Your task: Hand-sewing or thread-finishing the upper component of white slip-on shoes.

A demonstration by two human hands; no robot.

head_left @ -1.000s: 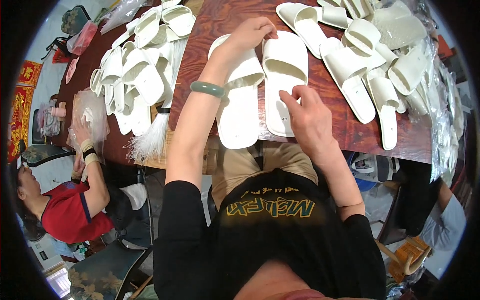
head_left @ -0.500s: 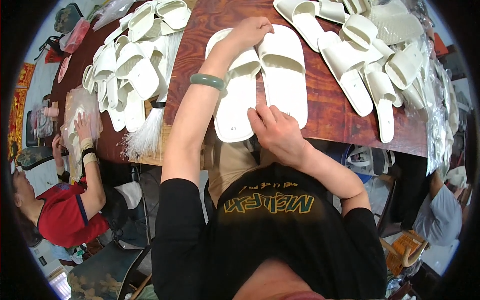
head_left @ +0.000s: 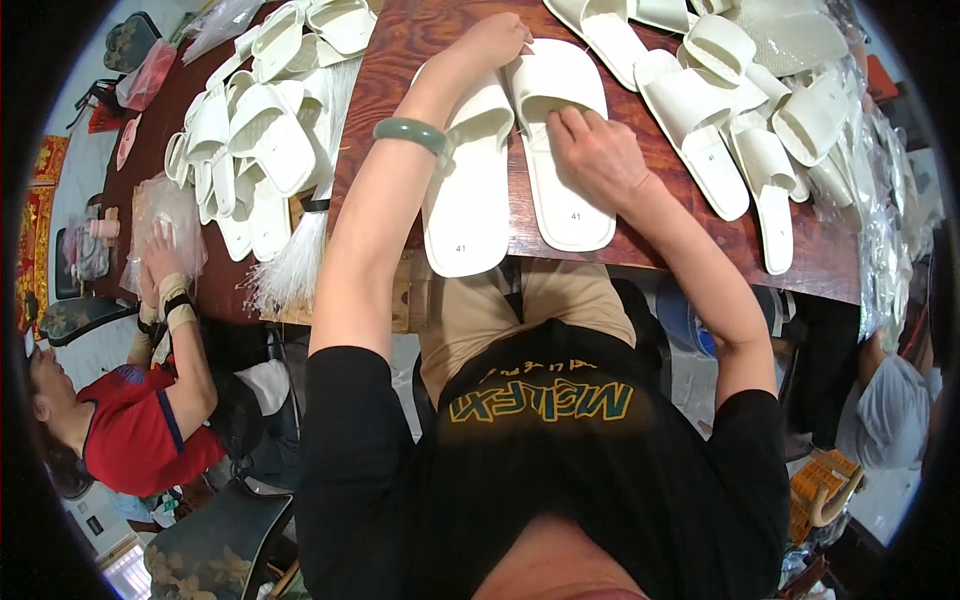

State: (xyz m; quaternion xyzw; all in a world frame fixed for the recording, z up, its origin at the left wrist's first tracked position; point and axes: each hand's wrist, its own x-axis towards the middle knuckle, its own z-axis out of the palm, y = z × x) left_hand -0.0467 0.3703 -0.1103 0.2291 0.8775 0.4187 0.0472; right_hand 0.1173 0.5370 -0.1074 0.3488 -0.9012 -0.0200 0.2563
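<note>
A pair of white slide slippers lies side by side on the wooden table in front of me, soles down and heels toward me. My left hand (head_left: 494, 42), with a green bangle on its wrist, reaches over the toe of the left slipper (head_left: 467, 215). Its fingers curl at the gap between the two toes; what they hold, if anything, is hidden. My right hand (head_left: 603, 155) rests on the right slipper (head_left: 570, 208), its bent fingers closed at the edge of the strap opening.
A pile of white slippers (head_left: 270, 140) and a bundle of clear plastic strands (head_left: 290, 265) lie on the left. More slippers (head_left: 700, 120) and clear plastic bags (head_left: 880, 200) crowd the right. A person in red (head_left: 140, 425) handles a plastic bag at far left.
My right hand has moved from the heels up to the right slipper's strap. The right slipper has shifted slightly away from me, and the gap between the heels is wider.
</note>
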